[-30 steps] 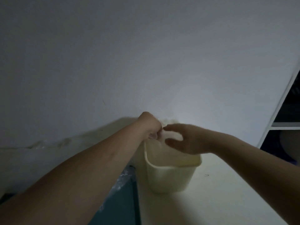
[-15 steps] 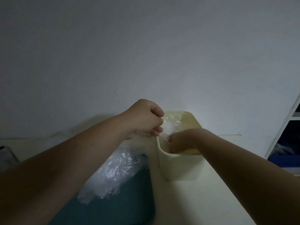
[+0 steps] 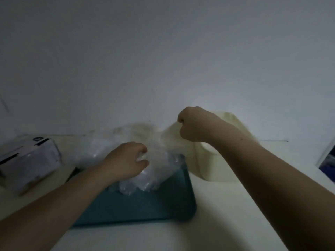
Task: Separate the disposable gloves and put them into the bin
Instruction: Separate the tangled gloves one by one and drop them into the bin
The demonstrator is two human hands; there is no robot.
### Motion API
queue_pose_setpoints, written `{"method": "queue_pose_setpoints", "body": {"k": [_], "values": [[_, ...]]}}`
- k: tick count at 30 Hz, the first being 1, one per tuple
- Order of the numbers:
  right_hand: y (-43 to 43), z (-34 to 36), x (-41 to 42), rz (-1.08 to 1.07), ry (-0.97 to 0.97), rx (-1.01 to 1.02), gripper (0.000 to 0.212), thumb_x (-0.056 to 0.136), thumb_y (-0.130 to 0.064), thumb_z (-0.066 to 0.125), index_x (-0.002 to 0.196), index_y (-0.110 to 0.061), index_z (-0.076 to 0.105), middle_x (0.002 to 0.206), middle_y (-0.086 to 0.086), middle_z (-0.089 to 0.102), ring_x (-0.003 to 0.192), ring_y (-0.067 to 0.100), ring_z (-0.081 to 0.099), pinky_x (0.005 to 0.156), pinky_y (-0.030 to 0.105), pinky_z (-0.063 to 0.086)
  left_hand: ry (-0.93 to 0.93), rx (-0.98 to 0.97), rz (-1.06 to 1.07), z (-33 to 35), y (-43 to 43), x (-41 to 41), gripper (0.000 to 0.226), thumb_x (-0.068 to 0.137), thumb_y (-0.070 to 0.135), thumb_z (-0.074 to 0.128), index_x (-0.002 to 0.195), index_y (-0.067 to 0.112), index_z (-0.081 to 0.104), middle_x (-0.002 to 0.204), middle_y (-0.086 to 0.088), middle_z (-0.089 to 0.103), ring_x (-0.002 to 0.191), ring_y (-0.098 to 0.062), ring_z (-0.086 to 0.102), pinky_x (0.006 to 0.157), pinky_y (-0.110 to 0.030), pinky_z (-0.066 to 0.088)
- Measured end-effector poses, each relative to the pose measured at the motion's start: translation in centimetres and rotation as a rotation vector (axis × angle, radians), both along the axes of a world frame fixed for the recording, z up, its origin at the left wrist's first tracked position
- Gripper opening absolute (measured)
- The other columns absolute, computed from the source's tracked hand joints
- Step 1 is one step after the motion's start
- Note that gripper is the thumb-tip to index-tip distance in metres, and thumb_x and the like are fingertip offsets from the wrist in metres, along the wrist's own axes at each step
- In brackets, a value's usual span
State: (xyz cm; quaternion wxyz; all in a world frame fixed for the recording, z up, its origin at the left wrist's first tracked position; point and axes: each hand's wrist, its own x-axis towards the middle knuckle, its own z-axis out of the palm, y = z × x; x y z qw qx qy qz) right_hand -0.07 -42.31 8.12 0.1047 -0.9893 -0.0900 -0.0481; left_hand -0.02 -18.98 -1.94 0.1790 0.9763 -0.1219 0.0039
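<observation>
A pile of clear plastic disposable gloves (image 3: 154,174) lies on the far half of a teal tray (image 3: 145,207). My left hand (image 3: 126,160) grips the top of the pile with curled fingers. My right hand (image 3: 195,125) is raised above and to the right, pinching one thin glove (image 3: 168,136) that stretches from the pile up to its fingers. The cream plastic bin (image 3: 217,165) stands just right of the tray, partly hidden behind my right wrist. The scene is dim and the gloves are blurred.
A white and black box (image 3: 27,163) lies on the pale table (image 3: 217,223) at the left. A plain wall runs close behind everything. A white shelf edge (image 3: 326,154) shows at the far right.
My right hand has come out of the bin and moved left, lifting a glove from the pile. My left hand has dropped onto the pile. The view has swung left.
</observation>
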Motion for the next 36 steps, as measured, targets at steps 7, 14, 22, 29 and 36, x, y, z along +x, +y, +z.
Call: {"method": "queue_pose_setpoints", "body": {"k": [7, 14, 22, 29, 36], "values": [[6.7, -9.1, -0.9, 0.104, 0.189, 0.419, 0.048, 0.097, -0.007, 0.049, 0.143, -0.015, 0.060, 0.138, 0.009, 0.066, 0.123, 0.023, 0.063, 0.106, 0.032, 0.050, -0.141, -0.128, 0.057, -3.5, 2.1, 0.2, 0.022, 0.096, 0.027, 0.069, 0.117, 0.026, 0.076, 0.115, 0.005, 0.072, 0.102, -0.016, 0.068, 0.094, -0.037, 0.057], [7.5, -9.1, 2.1, 0.060, -0.010, 0.583, 0.047, 0.097, -0.024, 0.065, 0.144, -0.021, 0.059, 0.141, 0.000, 0.063, 0.122, 0.014, 0.061, 0.101, 0.023, 0.044, -0.242, -0.541, 0.187, -2.3, 3.0, 2.3, 0.017, 0.100, 0.036, 0.066, 0.091, 0.025, 0.075, 0.095, 0.013, 0.070, 0.086, -0.001, 0.064, 0.079, -0.021, 0.051], [7.1, -5.6, 1.9, 0.334, 0.063, 0.534, 0.106, 0.066, -0.048, 0.095, 0.155, -0.044, 0.038, 0.146, -0.032, 0.046, 0.135, -0.007, 0.044, 0.111, 0.018, 0.037, -0.148, -0.975, 0.191, 3.0, 2.3, 2.0, 0.027, 0.093, 0.039, 0.075, 0.081, 0.015, 0.076, 0.076, -0.005, 0.071, 0.067, -0.009, 0.065, 0.064, -0.025, 0.055], [6.4, -5.3, 1.1, 0.437, 0.122, 0.637, 0.124, 0.051, -0.049, 0.100, 0.156, -0.048, 0.035, 0.147, -0.031, 0.050, 0.135, -0.016, 0.043, 0.114, 0.018, 0.036, 0.083, -1.333, 0.299, 4.2, 3.3, 1.5, 0.034, 0.088, 0.050, 0.077, 0.094, 0.017, 0.079, 0.097, -0.006, 0.080, 0.097, -0.034, 0.074, 0.093, -0.046, 0.060], [7.4, -5.1, -0.1, 0.333, -0.136, 0.698, 0.060, 0.082, -0.032, 0.087, 0.137, -0.039, 0.063, 0.126, -0.029, 0.067, 0.117, -0.014, 0.060, 0.104, 0.013, 0.047, 0.287, -1.730, 0.308, 4.0, 3.9, 1.8, 0.034, 0.092, 0.036, 0.078, 0.067, 0.016, 0.067, 0.072, -0.005, 0.063, 0.062, -0.016, 0.054, 0.055, -0.029, 0.046]]}}
